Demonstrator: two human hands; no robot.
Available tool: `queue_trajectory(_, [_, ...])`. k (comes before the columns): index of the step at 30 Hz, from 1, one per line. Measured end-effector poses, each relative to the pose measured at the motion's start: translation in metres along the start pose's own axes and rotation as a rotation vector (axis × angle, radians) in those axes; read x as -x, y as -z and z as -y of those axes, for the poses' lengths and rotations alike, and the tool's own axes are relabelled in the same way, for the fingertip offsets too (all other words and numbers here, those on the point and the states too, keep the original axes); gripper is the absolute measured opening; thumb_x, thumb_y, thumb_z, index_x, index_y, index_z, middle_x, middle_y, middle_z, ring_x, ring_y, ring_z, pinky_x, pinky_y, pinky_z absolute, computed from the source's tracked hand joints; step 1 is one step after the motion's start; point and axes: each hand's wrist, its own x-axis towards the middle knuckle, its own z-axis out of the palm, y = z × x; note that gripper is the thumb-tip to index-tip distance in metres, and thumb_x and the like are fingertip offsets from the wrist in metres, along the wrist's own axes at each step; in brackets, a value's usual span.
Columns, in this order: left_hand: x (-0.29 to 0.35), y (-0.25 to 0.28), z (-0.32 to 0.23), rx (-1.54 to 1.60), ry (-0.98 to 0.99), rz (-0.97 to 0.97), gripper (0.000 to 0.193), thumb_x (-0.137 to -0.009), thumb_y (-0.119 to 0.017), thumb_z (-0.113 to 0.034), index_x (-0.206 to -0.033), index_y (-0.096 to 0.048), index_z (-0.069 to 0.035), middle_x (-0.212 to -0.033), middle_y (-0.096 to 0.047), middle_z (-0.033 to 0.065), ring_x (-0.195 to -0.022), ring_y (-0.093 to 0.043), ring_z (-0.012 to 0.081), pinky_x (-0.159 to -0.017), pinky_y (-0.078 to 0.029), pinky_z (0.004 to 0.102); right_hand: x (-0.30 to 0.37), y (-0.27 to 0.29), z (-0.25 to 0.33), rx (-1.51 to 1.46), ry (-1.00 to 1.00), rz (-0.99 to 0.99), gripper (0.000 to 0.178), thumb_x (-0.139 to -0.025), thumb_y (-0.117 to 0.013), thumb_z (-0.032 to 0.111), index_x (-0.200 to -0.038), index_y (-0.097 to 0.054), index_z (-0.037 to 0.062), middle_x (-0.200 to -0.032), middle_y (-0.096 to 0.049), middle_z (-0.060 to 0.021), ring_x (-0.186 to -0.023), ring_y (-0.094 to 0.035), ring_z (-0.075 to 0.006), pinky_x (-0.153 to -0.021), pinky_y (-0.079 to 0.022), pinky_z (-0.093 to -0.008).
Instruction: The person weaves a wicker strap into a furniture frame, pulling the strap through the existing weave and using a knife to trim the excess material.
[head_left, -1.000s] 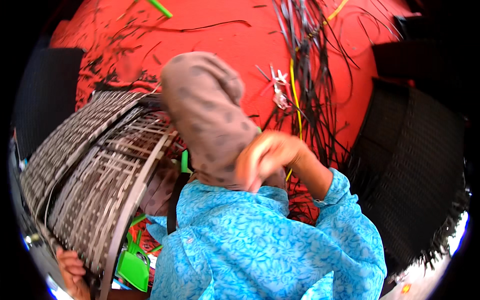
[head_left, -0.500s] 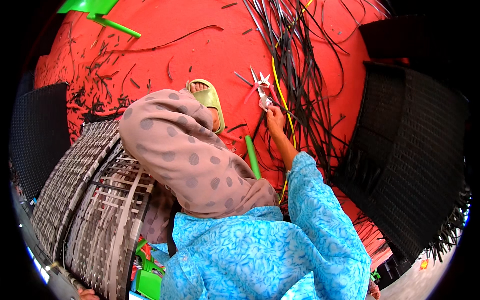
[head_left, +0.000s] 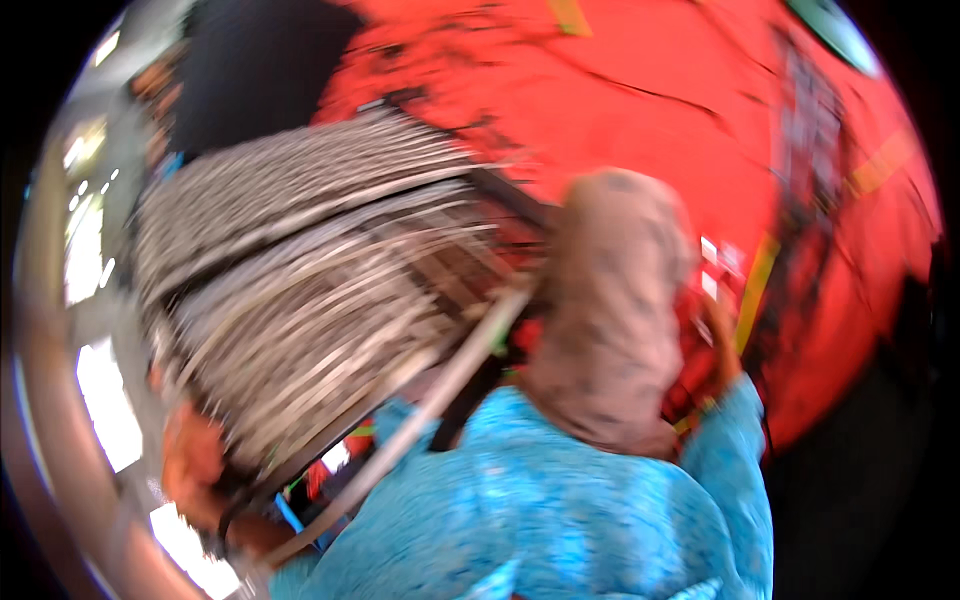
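My left hand point(head_left: 195, 460), smeared by motion, is at the near left edge of a grey-brown woven wicker piece point(head_left: 310, 210). Its fingers cannot be made out clearly. A long pale strip point(head_left: 425, 410) runs slantwise from the wicker piece toward my left forearm. Out to the right, my right hand point(head_left: 718, 325) reaches low over the red floor. Right at its fingertips is a bright metal cutting tool point(head_left: 710, 270), badly blurred. Whether the fingers close round it does not show.
Dark loose strips point(head_left: 810, 140) lie on the red floor point(head_left: 620, 110) at the right, with a yellow band point(head_left: 757, 290) beside them. A black panel point(head_left: 260, 70) stands at the far left. My bent knee point(head_left: 615, 290) is between my hands.
The view has swung left, so the wicker piece sits nearer the middle and more of my left hand shows. The picture has blurred. My right hand stays by the metal tool.
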Motion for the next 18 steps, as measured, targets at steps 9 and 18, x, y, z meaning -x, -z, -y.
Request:
queue_trajectory(9, [0.001,0.017,-0.002,0.003,-0.246,-0.015,0.014,-0.082,-0.055,-0.011,-0.082,-0.063,0.0,-0.089,-0.063,0.0122,-0.093,-0.059,0.0263,-0.097,-0.036,0.0477,0.118,0.13,0.021,-1.372,-0.109,0.727,0.036,-0.097,-0.046,0.031,-0.12,-0.051,0.0042,-0.08,-0.052,-0.0004,-0.046,-0.039,-0.0039,-0.038,-0.03,-0.0201])
queue_trajectory(18, [0.004,0.042,0.03,-0.19,-0.269,-0.004,0.021,-0.087,-0.059,-0.024,-0.084,-0.066,-0.004,-0.094,-0.063,0.0089,-0.101,-0.058,0.0263,-0.101,-0.03,0.0456,0.165,0.225,0.317,-0.67,0.969,0.194,0.044,-0.089,-0.057,0.033,-0.12,-0.055,0.0013,-0.078,-0.058,-0.0057,-0.064,-0.053,-0.0137,-0.055,-0.043,-0.0291])
